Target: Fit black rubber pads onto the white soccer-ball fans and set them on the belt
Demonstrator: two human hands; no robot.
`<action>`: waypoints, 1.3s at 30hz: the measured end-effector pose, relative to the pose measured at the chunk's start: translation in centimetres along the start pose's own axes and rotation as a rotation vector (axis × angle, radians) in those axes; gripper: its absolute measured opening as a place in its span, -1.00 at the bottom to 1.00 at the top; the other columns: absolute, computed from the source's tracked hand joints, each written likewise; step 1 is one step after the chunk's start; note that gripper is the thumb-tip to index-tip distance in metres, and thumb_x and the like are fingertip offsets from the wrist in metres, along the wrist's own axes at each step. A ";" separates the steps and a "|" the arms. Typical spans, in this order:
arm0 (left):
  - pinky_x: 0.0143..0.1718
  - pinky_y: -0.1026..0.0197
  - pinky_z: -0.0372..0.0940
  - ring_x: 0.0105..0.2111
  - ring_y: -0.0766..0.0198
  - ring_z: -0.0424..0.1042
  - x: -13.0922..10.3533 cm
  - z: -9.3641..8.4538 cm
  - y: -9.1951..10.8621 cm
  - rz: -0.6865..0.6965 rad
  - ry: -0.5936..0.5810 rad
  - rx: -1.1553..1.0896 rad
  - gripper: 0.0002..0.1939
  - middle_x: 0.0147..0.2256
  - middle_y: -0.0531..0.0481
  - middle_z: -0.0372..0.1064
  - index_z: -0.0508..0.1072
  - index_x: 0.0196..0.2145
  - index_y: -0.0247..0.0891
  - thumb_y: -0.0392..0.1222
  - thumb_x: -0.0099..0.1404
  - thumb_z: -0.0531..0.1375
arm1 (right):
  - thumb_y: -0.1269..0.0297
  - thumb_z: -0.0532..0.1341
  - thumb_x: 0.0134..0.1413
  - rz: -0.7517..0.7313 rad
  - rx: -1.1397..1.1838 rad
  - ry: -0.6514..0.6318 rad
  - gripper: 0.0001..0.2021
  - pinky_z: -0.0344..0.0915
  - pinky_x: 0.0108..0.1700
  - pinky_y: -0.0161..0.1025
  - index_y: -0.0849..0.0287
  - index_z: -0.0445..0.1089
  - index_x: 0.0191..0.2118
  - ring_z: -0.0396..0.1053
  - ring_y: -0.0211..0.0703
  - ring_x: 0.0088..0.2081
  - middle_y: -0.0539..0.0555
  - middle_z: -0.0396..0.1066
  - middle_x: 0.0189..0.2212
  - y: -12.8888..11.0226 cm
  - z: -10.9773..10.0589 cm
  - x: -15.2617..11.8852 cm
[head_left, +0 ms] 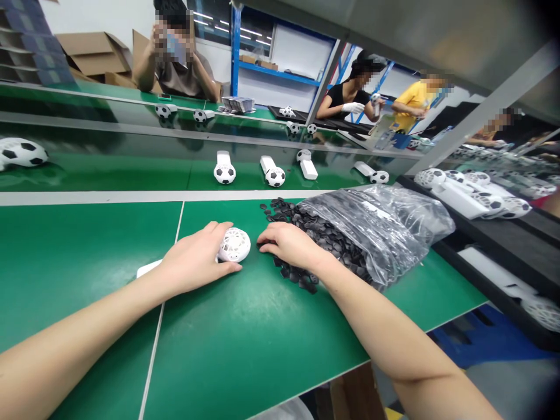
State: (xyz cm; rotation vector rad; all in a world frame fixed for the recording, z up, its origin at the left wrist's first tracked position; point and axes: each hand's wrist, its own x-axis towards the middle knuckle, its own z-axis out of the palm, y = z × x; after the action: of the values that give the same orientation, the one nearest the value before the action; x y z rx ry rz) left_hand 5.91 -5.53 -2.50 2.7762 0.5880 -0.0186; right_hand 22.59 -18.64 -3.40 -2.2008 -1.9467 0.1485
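My left hand point(192, 259) is closed round the head of a white handheld fan point(236, 245) lying on the green table. The fan's round head has a football-patterned grille with open cells, and its white handle shows partly behind my wrist. At the left edge of a heap of small black plastic pieces point(324, 236) is my right hand point(286, 242). Its fingers are bent together at the tips, and what lies between them is too small to make out. The pieces spill from the mouth of a clear plastic bag point(380, 221).
Beyond the ledge, several football-headed fans point(224, 169) lie on a green conveyor belt point(175, 172). Black trays point(468, 233) holding more fans stand at the right. A slanted metal post point(464, 122) rises behind them. Several people point(350, 96) sit across the line.
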 end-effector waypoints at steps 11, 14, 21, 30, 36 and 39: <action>-0.18 0.03 0.28 -0.05 -0.03 0.30 -0.1 0.1 0.1 -0.005 0.002 0.024 -0.24 0.08 -0.11 0.16 0.05 0.17 -0.20 0.16 0.08 0.11 | 0.46 0.08 0.17 0.030 -0.079 0.105 -0.83 0.23 -0.21 -0.26 0.22 0.42 -0.23 0.34 -0.14 -0.26 0.10 0.39 -0.34 -0.8 0.2 0.0; -0.19 0.04 0.28 -0.04 -0.04 0.30 -0.1 0.0 0.1 -0.003 0.001 0.011 -0.23 0.08 -0.12 0.16 0.04 0.17 -0.19 0.17 0.07 0.12 | 0.45 0.12 0.15 -0.003 0.176 0.283 -0.86 0.24 -0.15 -0.31 0.20 0.41 -0.23 0.34 -0.21 -0.23 0.05 0.41 -0.29 -0.8 -0.5 -0.3; -0.23 0.10 0.28 -0.09 -0.01 0.33 -0.1 0.1 -0.2 0.014 0.011 -0.047 -0.12 0.06 -0.13 0.17 0.02 0.18 -0.15 0.25 -0.01 0.16 | 0.35 0.21 0.10 -0.173 0.317 0.286 -0.95 0.20 -0.13 -0.24 0.15 0.42 -0.36 0.30 -0.21 -0.24 0.02 0.38 -0.34 -3.2 0.2 -0.7; -0.28 0.09 0.28 -0.14 0.03 0.36 0.0 0.0 -0.1 0.021 0.037 -0.074 -0.32 -0.01 -0.03 0.26 0.17 0.08 -0.04 0.29 0.05 0.09 | 0.38 0.23 0.03 -0.169 0.408 0.407 -0.91 0.15 0.04 -0.11 0.18 0.28 -0.35 0.19 -0.11 0.00 0.12 0.25 -0.09 -3.8 2.0 -0.3; -0.29 0.14 0.27 -0.16 0.06 0.37 0.2 0.0 -0.1 0.002 0.058 -0.103 -0.32 -0.07 -0.02 0.32 0.25 0.01 -0.08 0.29 -0.02 0.15 | 0.27 0.18 0.07 -0.035 0.566 0.220 -0.54 0.20 0.05 -0.10 0.19 0.09 0.07 0.17 -0.05 0.08 0.19 0.20 0.06 -3.6 2.1 -0.2; -0.25 0.15 0.26 -0.16 0.07 0.37 0.2 -0.1 -0.1 0.006 0.061 -0.134 -0.35 -0.08 -0.02 0.33 0.28 -0.02 -0.08 0.27 -0.01 0.15 | 0.30 0.16 0.09 -0.032 0.587 0.176 -0.58 0.21 0.04 -0.11 0.20 0.11 0.07 0.26 -0.08 0.00 0.15 0.26 0.01 -4.0 1.9 -0.2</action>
State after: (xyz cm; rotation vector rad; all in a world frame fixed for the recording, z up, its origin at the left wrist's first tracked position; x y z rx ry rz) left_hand 6.10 -5.32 -2.41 2.6565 0.5737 0.1040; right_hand 18.32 -18.26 -4.39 -1.7324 -1.5824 0.4417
